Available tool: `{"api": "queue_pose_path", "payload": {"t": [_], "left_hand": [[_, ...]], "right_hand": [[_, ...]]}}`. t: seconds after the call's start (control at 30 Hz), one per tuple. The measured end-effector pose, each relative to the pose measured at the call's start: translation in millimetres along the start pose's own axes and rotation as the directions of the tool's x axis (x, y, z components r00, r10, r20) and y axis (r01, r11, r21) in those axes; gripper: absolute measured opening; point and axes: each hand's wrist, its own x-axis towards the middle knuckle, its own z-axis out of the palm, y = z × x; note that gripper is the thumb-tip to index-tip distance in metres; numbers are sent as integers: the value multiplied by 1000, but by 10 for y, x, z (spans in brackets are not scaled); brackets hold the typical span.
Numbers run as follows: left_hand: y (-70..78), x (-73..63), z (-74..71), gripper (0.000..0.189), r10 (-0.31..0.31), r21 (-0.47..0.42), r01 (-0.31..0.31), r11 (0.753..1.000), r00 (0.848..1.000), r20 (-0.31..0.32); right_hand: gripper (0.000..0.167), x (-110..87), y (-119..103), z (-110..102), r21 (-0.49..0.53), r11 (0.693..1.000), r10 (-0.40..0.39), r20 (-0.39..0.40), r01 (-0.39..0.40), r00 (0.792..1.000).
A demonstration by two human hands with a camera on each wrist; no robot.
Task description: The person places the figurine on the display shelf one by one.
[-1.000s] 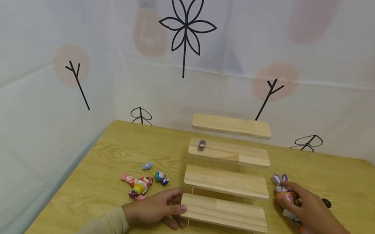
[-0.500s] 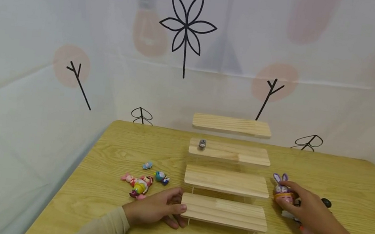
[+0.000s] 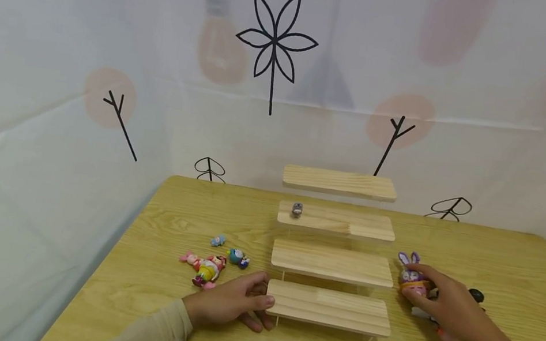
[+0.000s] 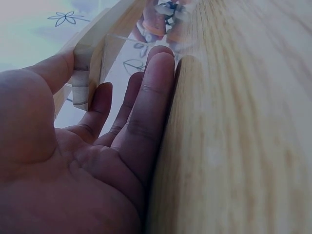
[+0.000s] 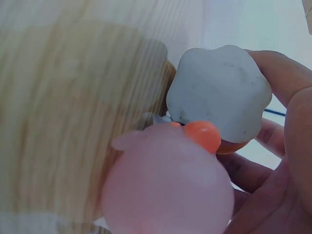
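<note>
A four-tier display stand [image 3: 329, 308] with pale wooden shelves stands mid-table. My left hand [image 3: 230, 303] holds the left end of its lowest shelf, thumb [image 4: 53, 73] on the upper edge and index finger beneath; the other fingers lie along the tabletop. To the stand's right, my right hand [image 3: 453, 305] grips a rabbit figurine [image 3: 412, 278] with purple ears and a pink body. The right wrist view shows its white scalloped base [image 5: 219, 92] between thumb and fingers, partly covered by a blurred round pink toy [image 5: 168, 183] close to the camera.
A small grey figurine [image 3: 297, 210] stands on the second shelf from the top. Left of the stand lie a yellow-and-pink figurine [image 3: 209, 269], a blue one [image 3: 238, 257] and a tiny light-blue one [image 3: 218, 240]. More toys lie partly hidden under my right hand. Patterned cloth [image 3: 319, 136] hangs behind.
The head view shifts slightly, so the stand and left-hand toys appear a little further right. Both hands keep their places on the shelf and the rabbit figurine.
</note>
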Motion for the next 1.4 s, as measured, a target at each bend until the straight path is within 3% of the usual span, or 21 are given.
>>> {"api": "queue_pose_path", "payload": {"t": [0.3,0.57,0.8,1.1,1.4], "left_hand": [[-2,8,6,63,6,-2,-6,1000,1000,0],[16,5,-5,62,12,5,-12,1000,1000,1],[-14,39,-5,52,12,-1,-12,1000,1000,14],[16,33,-10,40,19,6,-19,1000,1000,17],[14,33,-4,42,13,5,-13,1000,1000,14]], "right_hand": [[59,-10,-17,-20,9,999,35,29,-36,999],[58,9,-30,-19,9,1000,17,11,-17,1000],[56,-11,-25,-14,26,1000,-4,-25,5,1000],[52,-6,-68,-2,-11,999,-49,-144,48,988],[52,-24,-98,-32,0,999,-36,-160,37,986]]}}
